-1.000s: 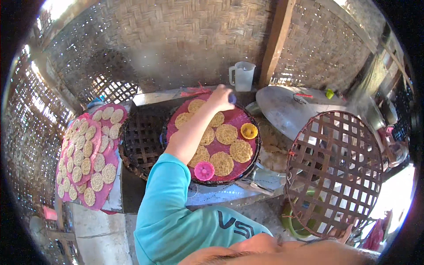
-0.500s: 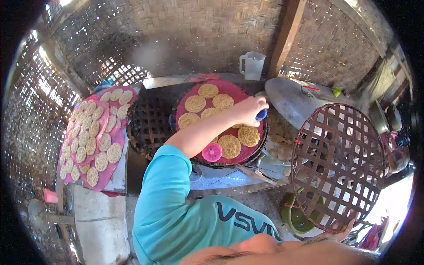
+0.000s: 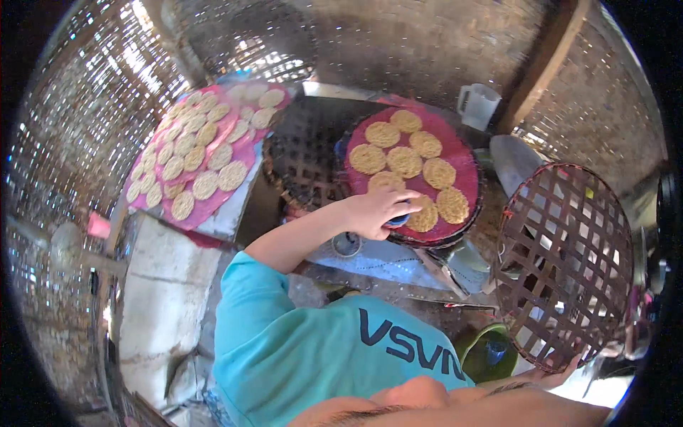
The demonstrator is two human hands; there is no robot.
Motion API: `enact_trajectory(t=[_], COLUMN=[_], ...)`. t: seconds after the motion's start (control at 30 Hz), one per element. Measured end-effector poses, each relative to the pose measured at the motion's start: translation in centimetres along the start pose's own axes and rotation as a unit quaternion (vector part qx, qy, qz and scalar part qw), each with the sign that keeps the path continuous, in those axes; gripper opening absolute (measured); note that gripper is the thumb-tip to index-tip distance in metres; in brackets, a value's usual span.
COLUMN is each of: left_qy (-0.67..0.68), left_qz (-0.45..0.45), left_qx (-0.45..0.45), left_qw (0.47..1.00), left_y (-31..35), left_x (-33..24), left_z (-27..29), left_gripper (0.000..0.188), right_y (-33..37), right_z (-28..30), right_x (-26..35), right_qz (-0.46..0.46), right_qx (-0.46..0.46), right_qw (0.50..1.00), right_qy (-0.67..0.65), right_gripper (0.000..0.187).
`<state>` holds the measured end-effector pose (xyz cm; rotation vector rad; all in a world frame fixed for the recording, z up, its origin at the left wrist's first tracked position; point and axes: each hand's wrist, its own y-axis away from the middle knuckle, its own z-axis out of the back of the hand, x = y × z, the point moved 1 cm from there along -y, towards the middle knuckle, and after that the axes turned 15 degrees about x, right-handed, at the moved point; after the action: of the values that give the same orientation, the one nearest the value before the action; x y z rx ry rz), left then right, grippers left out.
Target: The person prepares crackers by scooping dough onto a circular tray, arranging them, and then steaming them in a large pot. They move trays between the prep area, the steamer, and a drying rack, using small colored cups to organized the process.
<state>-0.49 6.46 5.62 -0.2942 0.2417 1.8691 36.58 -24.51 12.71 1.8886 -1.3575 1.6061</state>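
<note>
In front of me a round tray lined with pink cloth (image 3: pixel 462 164) carries several flat round noodle-like cakes (image 3: pixel 404 162). My left hand (image 3: pixel 380 212) is over its near left edge, fingers curled round a small dark blue object (image 3: pixel 397 220) whose kind I cannot make out. Just beyond those fingers lies one cake (image 3: pixel 422 213). At the right, my right hand (image 3: pixel 565 373) grips the lower rim of a round open-weave bamboo tray (image 3: pixel 569 263), tilted up with no cakes on it.
More pale cakes cover a pink cloth (image 3: pixel 206 211) at the far left. A dark lattice tray (image 3: pixel 302 153) sits between. A clear jug (image 3: pixel 478 105) stands at the back, a metal lid (image 3: pixel 514 162) behind the bamboo tray, a green basin (image 3: pixel 491 356) below.
My left hand has come from the tray's far right side to its near left edge with the blue object. The pink round piece there is no longer visible. The view has shifted.
</note>
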Motion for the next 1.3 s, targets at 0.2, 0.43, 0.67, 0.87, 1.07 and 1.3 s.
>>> enact_trajectory(t=[0.2,0.43,0.67,0.87,1.07,1.3], left_qy=[0.069,0.233,0.079,0.015,-0.079,-0.107], left_qz=[0.012,0.134,0.044,0.077,0.177,0.360], left_qx=[-0.137,-0.416,-0.257,-0.142,-0.464,-0.193], left_qw=[0.988,0.869,0.962,0.987,0.864,0.906], left_y=[0.9,7.6,2.3,-0.8,4.0,12.1], left_x=[0.6,2.6,-1.3,-1.3,-3.6,-0.7], left_z=[-1.1,-3.6,0.5,-2.1,-5.6,-20.0], left_gripper=[0.069,0.062,0.066,0.059,0.056,0.069], right_y=[-1.6,-1.8,-2.9,-1.9,-1.7,-2.5], right_z=[-3.8,-4.0,-2.7,-3.1,-1.5,-0.6], right_x=[-1.0,-2.3,-4.3,-2.1,-1.9,-3.0], right_qz=[-0.051,-0.019,-0.007,-0.011,-0.014,-0.027], right_qx=[0.081,-0.045,0.007,-0.025,-0.044,-0.044], right_qw=[0.975,0.994,0.995,0.995,0.994,0.992], right_qy=[-0.202,-0.094,-0.101,-0.094,-0.095,-0.111], right_gripper=[0.041,0.040,0.049,0.049,0.048,0.046])
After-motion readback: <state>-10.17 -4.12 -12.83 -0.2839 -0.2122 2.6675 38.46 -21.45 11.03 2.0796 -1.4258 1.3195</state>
